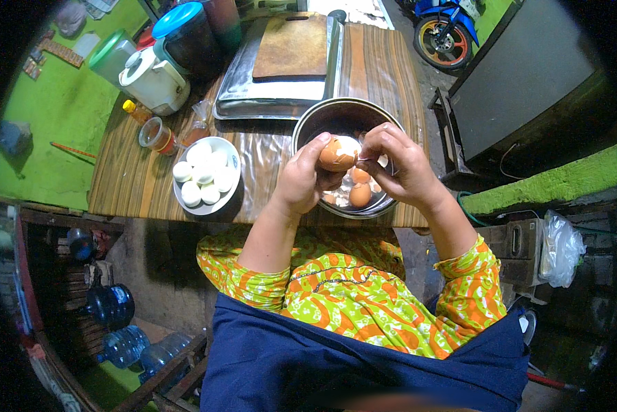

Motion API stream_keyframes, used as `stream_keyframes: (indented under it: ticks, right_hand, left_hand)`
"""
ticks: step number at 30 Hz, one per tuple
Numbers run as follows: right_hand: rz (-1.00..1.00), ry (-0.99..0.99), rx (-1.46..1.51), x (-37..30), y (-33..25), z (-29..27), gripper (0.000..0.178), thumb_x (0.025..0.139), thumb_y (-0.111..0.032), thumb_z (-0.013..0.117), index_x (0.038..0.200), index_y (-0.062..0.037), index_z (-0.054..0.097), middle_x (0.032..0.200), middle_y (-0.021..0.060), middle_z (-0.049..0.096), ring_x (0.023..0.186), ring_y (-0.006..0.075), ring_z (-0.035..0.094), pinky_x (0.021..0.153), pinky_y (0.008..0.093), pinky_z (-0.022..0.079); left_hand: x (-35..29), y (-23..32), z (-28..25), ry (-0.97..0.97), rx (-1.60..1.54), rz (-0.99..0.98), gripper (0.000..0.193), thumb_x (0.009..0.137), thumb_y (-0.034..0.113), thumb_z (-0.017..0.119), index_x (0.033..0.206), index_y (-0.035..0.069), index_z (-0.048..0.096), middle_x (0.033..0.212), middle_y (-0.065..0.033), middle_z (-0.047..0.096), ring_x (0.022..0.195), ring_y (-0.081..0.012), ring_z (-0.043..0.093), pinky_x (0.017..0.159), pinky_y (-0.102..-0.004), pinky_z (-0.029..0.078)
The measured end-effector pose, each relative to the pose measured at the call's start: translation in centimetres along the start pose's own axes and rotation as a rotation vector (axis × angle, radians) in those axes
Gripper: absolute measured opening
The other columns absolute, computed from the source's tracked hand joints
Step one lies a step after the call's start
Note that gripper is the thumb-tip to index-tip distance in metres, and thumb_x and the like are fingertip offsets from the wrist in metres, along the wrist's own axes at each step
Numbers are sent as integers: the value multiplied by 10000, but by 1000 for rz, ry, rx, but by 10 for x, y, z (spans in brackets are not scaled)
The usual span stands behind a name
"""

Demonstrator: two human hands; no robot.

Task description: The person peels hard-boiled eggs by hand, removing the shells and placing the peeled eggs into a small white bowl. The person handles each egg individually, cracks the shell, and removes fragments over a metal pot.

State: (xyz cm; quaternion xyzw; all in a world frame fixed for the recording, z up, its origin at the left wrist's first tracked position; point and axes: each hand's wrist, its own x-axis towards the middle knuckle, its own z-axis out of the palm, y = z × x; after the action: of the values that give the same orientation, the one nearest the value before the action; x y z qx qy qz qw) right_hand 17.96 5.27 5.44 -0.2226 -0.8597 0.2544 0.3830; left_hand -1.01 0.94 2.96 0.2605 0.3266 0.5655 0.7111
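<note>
Over a metal pot (336, 113), my left hand (299, 180) grips a brown egg (337, 155), part of its shell gone and the white showing. My right hand (406, 166) is at the egg's right side, thumb and forefinger pinched on a bit of shell. Inside the pot, below my hands, lie brown eggs (360, 196) and broken shell pieces; my hands hide some of the contents. To the left, a white plate (235, 159) bears several peeled white eggs (202, 173).
Behind the pot, a cutting board (291, 47) lies on a metal tray (236, 96). A plastic cup (158, 137), a yellow-capped bottle (135, 110), a white jug (154, 84) and a blue-lidded container (185, 41) stand on the wooden table's (384, 62) left side. The table's front edge is close to me.
</note>
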Motion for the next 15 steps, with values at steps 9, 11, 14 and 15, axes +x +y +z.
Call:
stream_keyframes:
  ticks: [9,11,14,15]
  right_hand:
    - [95,-131,-58,-7,5,-3,220,788,38,649,990,-6,574,909,153,555,844,335,605,736,379,504]
    - [156,-113,-70,-8,7,-2,265,799,33,657,1053,-7,594,919,146,574,858,306,618,754,355,509]
    - [179,-9,-98,-8,8,1,343,822,42,659,1158,-5,607,958,126,603,889,227,637,783,302,516]
    - [170,47,-91,-8,9,3,356,834,38,655,1184,-5,606,979,120,608,910,208,639,793,290,519]
  left_hand:
    - [13,2,-19,-207,-234,-107,496,1004,389,345,1151,-20,585,694,-10,539,551,-92,446,523,-243,391]
    - [10,1,-17,-127,-189,-48,469,1005,369,355,1165,-12,578,823,-57,624,655,-124,550,578,-263,434]
    - [10,-1,-10,-169,-73,50,401,1010,323,393,1213,17,556,1005,-98,660,841,-173,628,688,-294,480]
    - [10,-2,-8,-176,-42,72,411,1002,308,401,1255,9,527,1043,-106,650,873,-176,626,712,-294,489]
